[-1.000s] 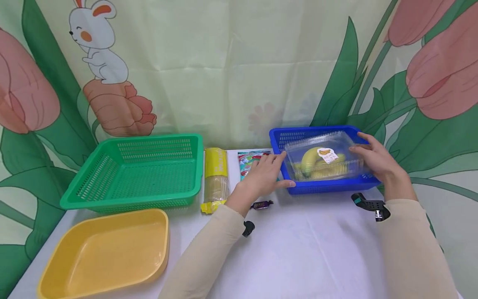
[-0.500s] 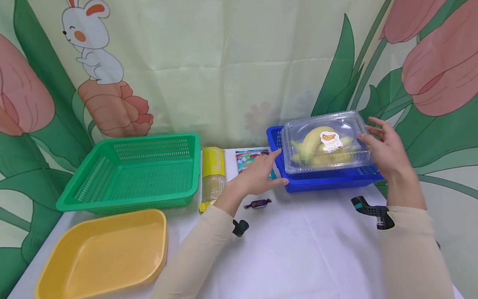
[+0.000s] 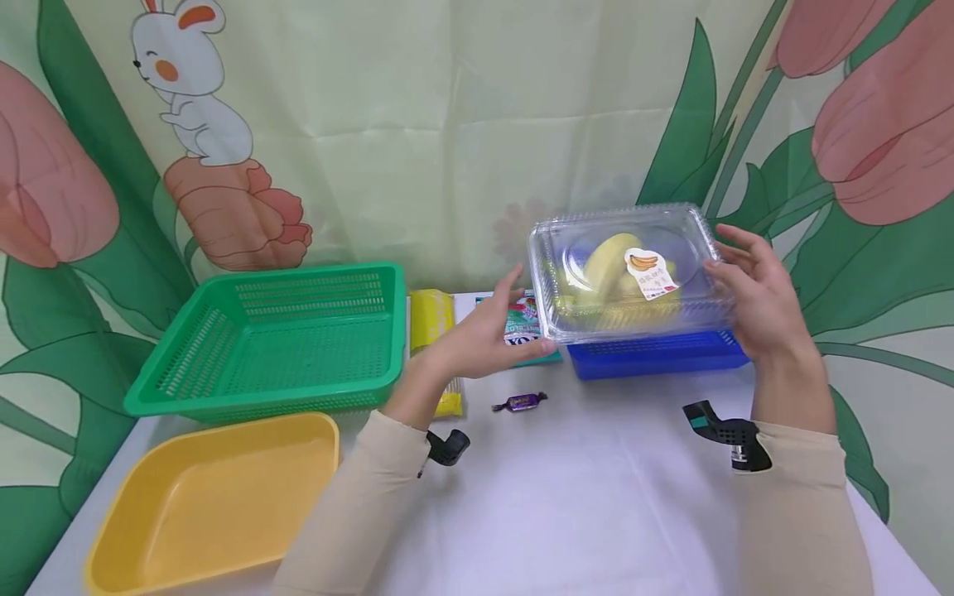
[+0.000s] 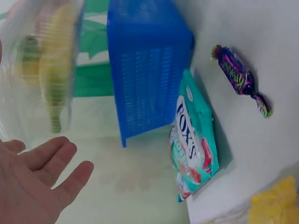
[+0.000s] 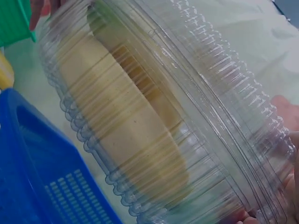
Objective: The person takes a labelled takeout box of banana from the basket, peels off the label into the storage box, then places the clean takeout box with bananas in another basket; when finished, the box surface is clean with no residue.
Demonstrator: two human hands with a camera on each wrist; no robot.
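Note:
My right hand (image 3: 771, 302) grips the right end of a clear plastic fruit box (image 3: 689, 236), thumb on top and fingers at the far side. Bananas (image 3: 607, 265) show through its lid, which carries a white banana sticker (image 3: 648, 269). The box hangs tilted above a blue basket (image 3: 656, 356), covering most of it in the head view. At the box's left end, my left hand (image 3: 477, 335) has its fingers spread and its thumb right at the near corner. In the left wrist view, these straight fingers (image 4: 63, 158) lie close below the box.
Left of the blue basket lie a teal candy bag (image 3: 520, 327), a purple wrapped candy (image 3: 519, 402) and a yellow-topped packet (image 3: 431, 314), partly behind my left hand. A green basket (image 3: 261, 407) and a yellow tray (image 3: 224, 497) stand at left. A printed curtain (image 3: 417, 165) hangs behind.
The fruit box has risen out of the blue basket and shifted left in my right hand. My left hand has left the basket's rim, moving left and down to the box's left end.

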